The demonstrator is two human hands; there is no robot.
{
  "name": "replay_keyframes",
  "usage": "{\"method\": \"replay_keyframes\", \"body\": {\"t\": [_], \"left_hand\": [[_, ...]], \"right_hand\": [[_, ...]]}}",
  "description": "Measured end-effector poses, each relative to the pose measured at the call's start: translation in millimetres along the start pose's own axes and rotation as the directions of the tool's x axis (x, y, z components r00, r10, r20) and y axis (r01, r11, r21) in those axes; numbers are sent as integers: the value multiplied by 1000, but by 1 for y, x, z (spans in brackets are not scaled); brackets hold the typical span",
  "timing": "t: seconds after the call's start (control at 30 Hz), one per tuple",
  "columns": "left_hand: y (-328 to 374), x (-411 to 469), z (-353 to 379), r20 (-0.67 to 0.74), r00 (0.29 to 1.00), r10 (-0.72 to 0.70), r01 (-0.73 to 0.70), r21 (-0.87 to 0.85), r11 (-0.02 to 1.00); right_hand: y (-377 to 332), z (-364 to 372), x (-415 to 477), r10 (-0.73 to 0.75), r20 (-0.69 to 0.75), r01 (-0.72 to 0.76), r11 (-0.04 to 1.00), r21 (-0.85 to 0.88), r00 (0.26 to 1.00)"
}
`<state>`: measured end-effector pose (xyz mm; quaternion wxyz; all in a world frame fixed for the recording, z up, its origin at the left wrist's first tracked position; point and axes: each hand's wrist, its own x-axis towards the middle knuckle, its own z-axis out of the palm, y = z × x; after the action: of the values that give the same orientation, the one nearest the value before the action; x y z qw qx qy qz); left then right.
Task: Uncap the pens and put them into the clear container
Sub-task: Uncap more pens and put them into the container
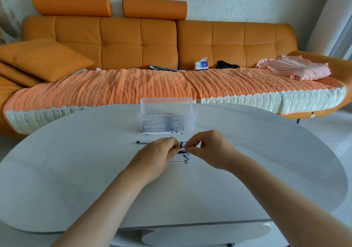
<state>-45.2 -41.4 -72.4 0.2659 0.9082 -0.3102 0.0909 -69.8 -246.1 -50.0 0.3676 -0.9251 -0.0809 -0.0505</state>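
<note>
Pinching one slim pen (182, 148) between them, the left hand (159, 151) and right hand (208, 149) meet low over the white table (76, 170). The left fingers curl round the barrel. The right thumb and forefinger close on the dark end, which I take to be the cap.

Such a pen is light, stiff and smooth, so it likely wants a firm hold on the barrel and a straight pull at the cap, close to the seam; a loose pinch could slip.

Under the hands lies a row of pens (182, 159), side by side, and a single pen (144, 142) rests just beyond the left hand. More pens (162, 133) lie just before the front wall of the clear container (166, 122), farther back on the table.

Fingers cover most of the held pen, so I cannot tell whether the cap has parted. The container's ribbed walls blur what is inside it.
</note>
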Motion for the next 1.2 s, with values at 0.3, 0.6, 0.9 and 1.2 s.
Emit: {"method": "replay_keyframes", "body": {"t": [0.3,0.6,0.9,1.2], "left_hand": [[-1,0,2,-21,999,40,-41,-34,999],[-4,-7,6,-37,996,82,-82,-17,996],[-2,-12,11,-24,988,154,-151,83,985],[-13,-8,13,-15,976,217,-210,189,959]], "right_hand": [[1,-1,-1,-15,25,18,993,-113,1000],[4,-1,-1,-3,154,19,995,-99,988],[16,-2,23,49,-13,-50,983,-175,999],[4,28,46,24,52,0,909,-418,998]]}}
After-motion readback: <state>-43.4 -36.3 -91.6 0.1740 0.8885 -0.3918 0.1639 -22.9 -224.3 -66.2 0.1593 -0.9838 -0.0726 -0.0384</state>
